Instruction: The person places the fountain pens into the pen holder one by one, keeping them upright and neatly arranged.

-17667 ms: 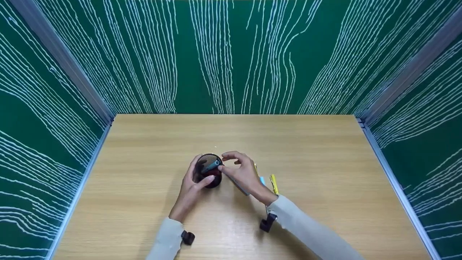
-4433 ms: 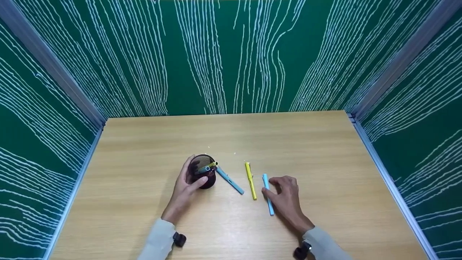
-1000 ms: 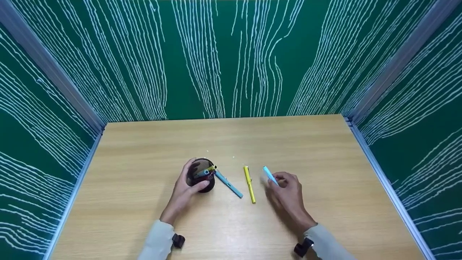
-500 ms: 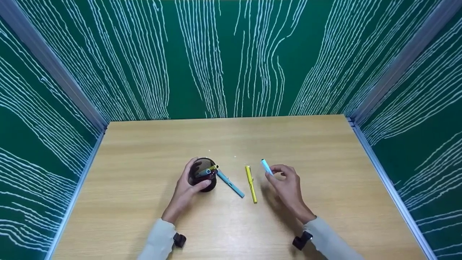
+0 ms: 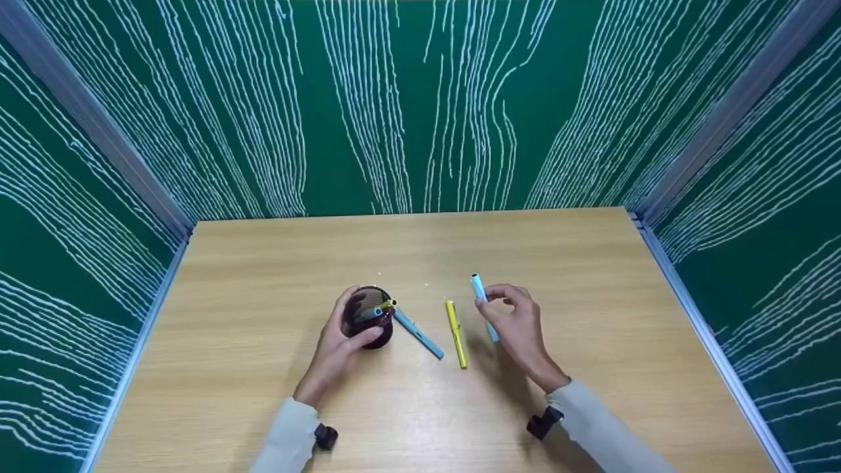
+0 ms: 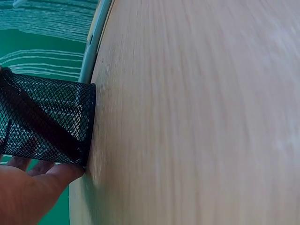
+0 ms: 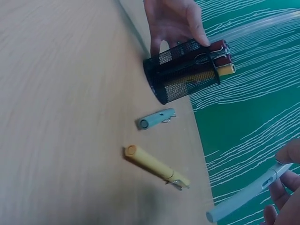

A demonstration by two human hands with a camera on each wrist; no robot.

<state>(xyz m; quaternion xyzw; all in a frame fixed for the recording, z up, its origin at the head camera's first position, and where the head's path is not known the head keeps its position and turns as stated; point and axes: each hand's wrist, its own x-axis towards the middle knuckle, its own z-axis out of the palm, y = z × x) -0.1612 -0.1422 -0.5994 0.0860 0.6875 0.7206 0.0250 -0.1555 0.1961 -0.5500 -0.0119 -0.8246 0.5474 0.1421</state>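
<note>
Here, right of middle in the head view, the right hand (image 5: 520, 325) pinches a light blue pen (image 5: 479, 288). The left hand (image 5: 337, 341) curls round a black cup (image 5: 363, 299). Only the right wrist view shows shiny clips (image 7: 216, 52) in the cup, but cuts off the right hand.

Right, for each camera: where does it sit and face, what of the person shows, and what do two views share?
Head: worn on the head, facing forward and down at the table; left hand, right hand and sleeves show.
Left wrist: worn there, facing the table and mesh pen cup; left hand partly shows.
Right wrist: worn there, facing the mesh pen cup; both hands partly show.
Head and right wrist share the yellow pen lying loose.
</note>
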